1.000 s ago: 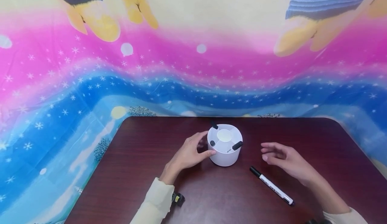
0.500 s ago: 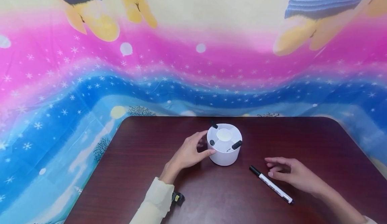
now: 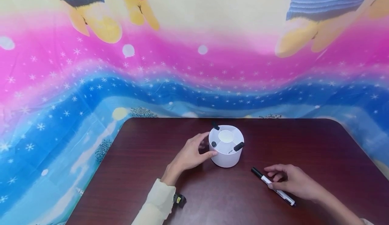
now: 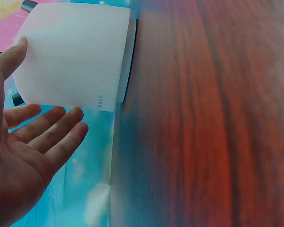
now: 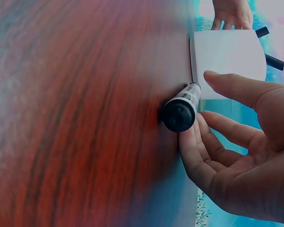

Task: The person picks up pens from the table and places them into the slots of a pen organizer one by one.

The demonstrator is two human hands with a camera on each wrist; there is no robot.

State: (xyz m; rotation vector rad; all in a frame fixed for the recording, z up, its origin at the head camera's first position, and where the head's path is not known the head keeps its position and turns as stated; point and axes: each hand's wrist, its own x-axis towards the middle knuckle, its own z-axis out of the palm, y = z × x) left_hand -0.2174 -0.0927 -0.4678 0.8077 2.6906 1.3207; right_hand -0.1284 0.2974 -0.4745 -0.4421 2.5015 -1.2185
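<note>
A white cylindrical pen holder [image 3: 226, 159] with a divided top stands near the table's far edge. Several black pen or marker ends [image 3: 238, 146] poke out of it. My left hand [image 3: 189, 154] rests against its left side, thumb on the front wall; in the left wrist view, the fingers [image 4: 52, 132] stay fairly straight beside the wall [image 4: 75, 56]. A white marker with a black cap [image 3: 281, 195] lies slantwise on the table. Over it is my right hand [image 3: 293, 181], thumb and fingers apart. The right wrist view shows fingertips by the marker [image 5: 179, 116] and the thumb off it.
The dark red wooden table [image 3: 136, 144] has rounded far corners. Behind it hangs a colourful cloth [image 3: 182, 66] with snowflakes and cartoon figures. A small black device [image 3: 180, 200] sits at the left cuff.
My right hand has come down and toward me, from beyond the marker to over it. The left hand and the pen holder keep their places.
</note>
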